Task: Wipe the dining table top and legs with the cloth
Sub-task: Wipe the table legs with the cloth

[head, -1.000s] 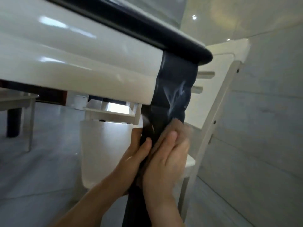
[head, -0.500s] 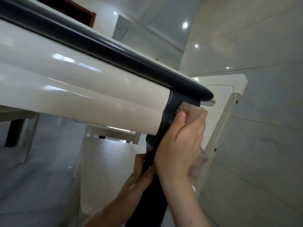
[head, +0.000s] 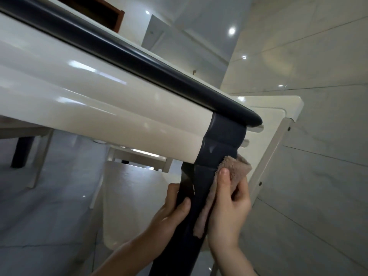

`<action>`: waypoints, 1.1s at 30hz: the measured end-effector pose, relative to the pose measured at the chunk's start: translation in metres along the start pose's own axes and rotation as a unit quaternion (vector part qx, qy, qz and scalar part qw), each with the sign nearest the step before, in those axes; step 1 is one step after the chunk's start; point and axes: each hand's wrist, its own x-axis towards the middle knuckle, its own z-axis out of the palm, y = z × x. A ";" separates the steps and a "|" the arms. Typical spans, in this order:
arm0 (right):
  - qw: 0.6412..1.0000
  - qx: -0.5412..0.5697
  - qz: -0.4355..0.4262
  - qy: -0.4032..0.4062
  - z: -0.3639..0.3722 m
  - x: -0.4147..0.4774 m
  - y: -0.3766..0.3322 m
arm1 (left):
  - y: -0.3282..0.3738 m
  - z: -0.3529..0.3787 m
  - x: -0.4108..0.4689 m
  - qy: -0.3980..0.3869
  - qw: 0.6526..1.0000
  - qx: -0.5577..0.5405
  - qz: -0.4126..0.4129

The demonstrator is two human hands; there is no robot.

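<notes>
This looks like the leg-wiping step. The left hand (head: 171,212) grips the glossy dark navy table leg (head: 221,142) from its left side, with the thumb across the front. The right hand (head: 231,208) clutches the fluffy pinkish-beige cloth (head: 237,168), thumb on top, and presses it to the leg's right face, near where the leg joins the dark rounded table-top rim (head: 139,56). The next move probably calls for drawing the cloth along the leg with firm contact, then round its other faces.

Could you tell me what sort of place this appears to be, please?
Likely a home dining room: a glossy cream table with a dark leg, a white chair beside it, and a tiled floor.
</notes>
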 end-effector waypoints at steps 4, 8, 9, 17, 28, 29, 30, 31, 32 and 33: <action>0.994 0.047 0.089 -0.049 -0.009 0.010 -0.008 | -0.001 0.001 -0.002 0.013 0.999 -0.034 -0.013; 0.985 0.048 0.114 -0.122 -0.013 0.017 -0.016 | -0.001 0.003 -0.002 0.017 0.999 -0.035 -0.010; 0.983 0.045 0.117 -0.132 -0.016 0.019 -0.017 | -0.001 0.003 -0.002 0.016 0.999 -0.033 -0.014; 0.981 0.069 0.163 -0.075 -0.031 0.035 -0.011 | -0.006 0.002 0.004 0.012 0.999 0.024 -0.043; 0.991 -0.079 -0.089 -0.054 -0.001 0.006 -0.024 | -0.019 0.004 0.017 0.068 0.992 0.091 -0.051; 0.978 -0.157 -0.123 -0.063 0.010 0.006 -0.022 | -0.021 0.004 0.016 0.072 0.993 0.073 -0.053; 0.961 -0.232 -0.144 -0.048 0.022 0.008 -0.020 | -0.027 0.002 0.022 0.094 0.991 0.058 -0.074; 0.945 -0.290 -0.152 -0.020 0.033 0.011 -0.020 | -0.031 0.001 0.025 0.109 0.988 0.059 -0.092; 0.936 -0.319 -0.147 0.006 0.044 0.015 -0.021 | -0.035 -0.003 0.023 0.102 0.989 0.056 -0.091; 0.932 -0.330 -0.147 0.028 0.054 0.021 -0.024 | -0.038 -0.005 0.021 0.093 0.990 0.051 -0.089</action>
